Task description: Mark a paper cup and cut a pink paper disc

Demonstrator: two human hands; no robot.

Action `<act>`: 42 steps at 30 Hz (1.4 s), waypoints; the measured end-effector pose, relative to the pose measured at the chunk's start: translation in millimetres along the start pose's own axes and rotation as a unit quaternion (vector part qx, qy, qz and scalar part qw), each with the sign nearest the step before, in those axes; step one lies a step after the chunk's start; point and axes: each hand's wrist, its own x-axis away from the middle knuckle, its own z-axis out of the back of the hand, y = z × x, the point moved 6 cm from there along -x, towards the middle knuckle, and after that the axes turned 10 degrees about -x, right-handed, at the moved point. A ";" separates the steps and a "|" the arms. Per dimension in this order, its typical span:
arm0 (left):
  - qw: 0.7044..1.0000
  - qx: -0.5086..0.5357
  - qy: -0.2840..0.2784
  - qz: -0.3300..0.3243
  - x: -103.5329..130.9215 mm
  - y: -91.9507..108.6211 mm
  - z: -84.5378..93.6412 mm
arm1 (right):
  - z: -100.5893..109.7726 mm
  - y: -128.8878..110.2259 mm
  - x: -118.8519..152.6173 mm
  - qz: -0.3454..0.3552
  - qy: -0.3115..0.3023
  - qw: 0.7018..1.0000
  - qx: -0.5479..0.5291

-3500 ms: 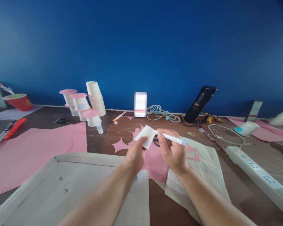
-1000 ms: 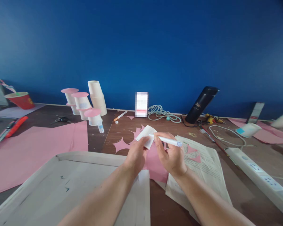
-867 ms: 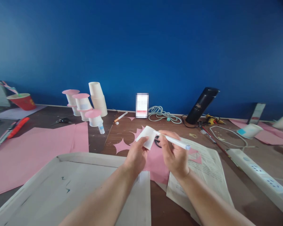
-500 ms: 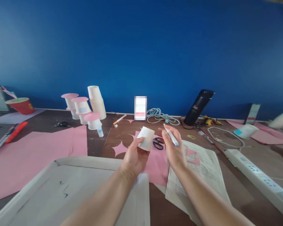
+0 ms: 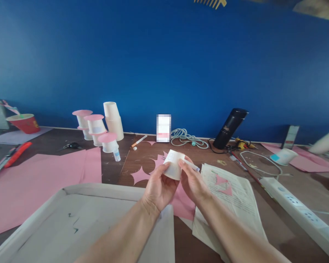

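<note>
A white paper cup (image 5: 174, 166) is held upside down at the centre, over pink paper scraps. My left hand (image 5: 160, 186) wraps round its left side and lower edge, closed on it. On the right, my right hand (image 5: 192, 182) touches the cup's side with its fingers closed round a white marker (image 5: 192, 165), which points out to the right. Pink star-shaped paper (image 5: 140, 176) lies left of the hands. The fingers behind the cup are hidden.
White cups with pink discs (image 5: 96, 126) are stacked back left, beside tall nested cups (image 5: 114, 122). A white tray (image 5: 98, 187) fills the front left. Newspaper (image 5: 237, 193), a black flask (image 5: 230, 128) and a power strip (image 5: 298, 201) lie to the right.
My right hand has moved left and now touches the cup, with the marker still in it. The cup has shifted slightly right and turned more upright. The scissors are now covered from view.
</note>
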 end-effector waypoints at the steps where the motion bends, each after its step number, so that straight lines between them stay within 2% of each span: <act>1: 1.000 0.000 -0.007 -0.005 0.3 0.0 -1.0 | -0.3 0.3 -0.2 0.001 0.000 1.000 0.007; 5: 0.998 -0.010 -0.050 -0.036 1.3 0.2 -6.9 | -0.7 2.2 -0.9 0.004 -0.004 1.000 0.019; 8: 0.996 -0.030 -0.057 -0.053 0.5 -1.1 -6.5 | -0.2 3.9 -0.9 0.012 -0.001 1.000 0.014; 15: 0.997 -0.055 -0.022 -0.049 -3.1 -3.5 1.7 | 4.9 1.1 4.8 0.018 0.051 0.997 0.064; 19: 0.998 -0.048 0.006 -0.041 -4.6 -1.3 3.2 | 7.7 -8.5 7.1 0.026 0.060 0.988 0.139; 23: 0.997 -0.049 0.028 -0.052 -5.8 4.5 5.5 | 12.8 -21.2 5.1 0.112 0.071 0.978 0.161; 27: 0.995 -0.046 0.065 -0.056 -6.4 8.7 10.5 | 9.8 -42.3 12.4 0.244 0.060 0.949 0.188; 30: 0.993 -0.042 0.086 -0.065 -5.9 10.7 13.0 | 3.7 -56.7 23.3 0.298 0.057 0.916 0.261; 33: 0.993 -0.042 0.085 -0.067 -5.8 10.8 13.1 | -7.5 -68.1 34.7 0.354 0.024 0.874 0.331; 36: 0.993 -0.046 0.085 -0.062 -6.3 9.9 14.1 | -16.1 -73.9 41.2 0.388 -0.005 0.846 0.366; 42: 0.993 -0.055 0.085 -0.054 -7.0 9.9 14.5 | -18.2 -74.1 40.7 0.394 -0.006 0.832 0.390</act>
